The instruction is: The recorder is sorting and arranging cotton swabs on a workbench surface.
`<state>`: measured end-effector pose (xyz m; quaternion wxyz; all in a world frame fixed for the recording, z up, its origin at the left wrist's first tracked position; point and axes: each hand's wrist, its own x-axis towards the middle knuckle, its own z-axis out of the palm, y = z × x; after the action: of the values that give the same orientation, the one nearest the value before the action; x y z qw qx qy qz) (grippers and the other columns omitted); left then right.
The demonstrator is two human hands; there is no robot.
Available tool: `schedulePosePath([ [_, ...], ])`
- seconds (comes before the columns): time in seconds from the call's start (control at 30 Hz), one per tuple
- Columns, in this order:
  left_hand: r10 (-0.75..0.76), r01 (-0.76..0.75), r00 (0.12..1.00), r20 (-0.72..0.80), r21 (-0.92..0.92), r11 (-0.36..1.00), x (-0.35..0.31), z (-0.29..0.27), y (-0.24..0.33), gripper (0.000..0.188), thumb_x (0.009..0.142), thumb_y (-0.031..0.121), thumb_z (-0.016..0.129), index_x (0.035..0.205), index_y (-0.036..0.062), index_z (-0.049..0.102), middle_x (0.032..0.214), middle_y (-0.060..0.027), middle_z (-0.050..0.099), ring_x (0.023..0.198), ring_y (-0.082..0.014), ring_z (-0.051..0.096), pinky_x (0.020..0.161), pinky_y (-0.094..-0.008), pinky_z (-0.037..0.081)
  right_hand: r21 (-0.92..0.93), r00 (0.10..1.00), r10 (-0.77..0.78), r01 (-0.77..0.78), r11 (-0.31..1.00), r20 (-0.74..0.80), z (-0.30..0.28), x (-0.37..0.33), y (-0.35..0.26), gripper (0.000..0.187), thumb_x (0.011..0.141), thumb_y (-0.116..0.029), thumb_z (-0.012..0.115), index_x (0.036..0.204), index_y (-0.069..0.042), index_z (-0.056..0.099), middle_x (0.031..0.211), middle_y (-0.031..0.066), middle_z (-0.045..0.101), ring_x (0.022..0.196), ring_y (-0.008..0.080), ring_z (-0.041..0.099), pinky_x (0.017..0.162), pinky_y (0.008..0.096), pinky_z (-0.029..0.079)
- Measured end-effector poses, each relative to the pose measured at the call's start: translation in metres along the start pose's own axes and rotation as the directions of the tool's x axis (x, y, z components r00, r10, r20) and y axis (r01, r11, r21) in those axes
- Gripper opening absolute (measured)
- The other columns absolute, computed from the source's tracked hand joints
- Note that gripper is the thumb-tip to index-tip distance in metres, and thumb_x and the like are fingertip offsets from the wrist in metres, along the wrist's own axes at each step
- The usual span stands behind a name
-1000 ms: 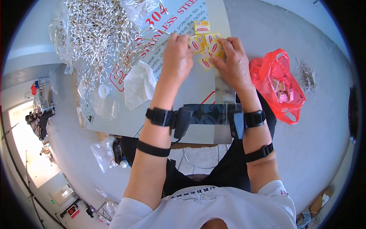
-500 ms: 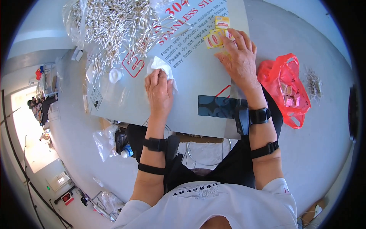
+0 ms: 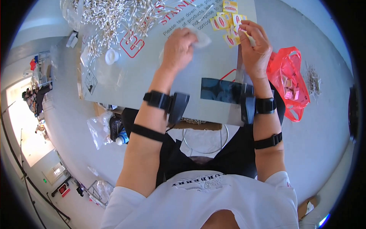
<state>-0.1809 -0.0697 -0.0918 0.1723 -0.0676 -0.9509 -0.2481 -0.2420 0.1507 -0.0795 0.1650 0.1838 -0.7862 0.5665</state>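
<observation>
White sheet (image 3: 203,39), blurred, above table (image 3: 190,74): judged light, limp, easily creased; grip at edge. Left hand (image 3: 178,49) curled, fingers closed on sheet. Right hand (image 3: 257,49) half-curled at yellow cards (image 3: 220,22); cannot tell if gripping.

Yellow packets (image 3: 220,23), smooth paper-like finish

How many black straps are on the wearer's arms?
4: a left wrist strap and, farther up, a left forearm strap; a right wrist strap and, farther up, a right forearm strap. None looks hidden.
</observation>
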Motion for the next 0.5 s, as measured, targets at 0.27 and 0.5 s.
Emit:
schedulePosePath([
  [0.27, -0.012, 0.088, 0.963, 0.267, -0.273, 0.958, -0.135, -0.048, 0.075, 0.015, 0.065, -0.006, 0.056, 0.074, 0.0054, 0.058, 0.078, -0.0094, 0.054, 0.077, -0.033, 0.053, 0.067, -0.042, 0.044, 0.189, 0.989, 0.015, -0.043, 0.981, 0.149, -0.001, -0.008, 0.01, 0.012, 0.086, 0.001, 0.065, 0.098, 0.0, 0.067, 0.108, 0.0134, 0.068, 0.092, 0.0276, 0.068, 0.076, 0.0309, 0.055],
  [0.5, -0.138, 0.19, 0.98, 0.142, -0.48, 0.857, -0.074, -0.037, 0.079, 0.027, 0.067, -0.011, 0.053, 0.089, 0.0041, 0.061, 0.081, -0.0108, 0.059, 0.082, -0.0338, 0.057, 0.07, -0.0413, 0.047, -0.24, 0.896, -0.339, 0.41, 0.88, 0.287, 0.015, 0.013, 0.011, 0.014, 0.083, -0.001, 0.064, 0.096, -0.002, 0.067, 0.106, 0.0144, 0.067, 0.095, 0.0375, 0.063, 0.083, 0.0436, 0.053],
])
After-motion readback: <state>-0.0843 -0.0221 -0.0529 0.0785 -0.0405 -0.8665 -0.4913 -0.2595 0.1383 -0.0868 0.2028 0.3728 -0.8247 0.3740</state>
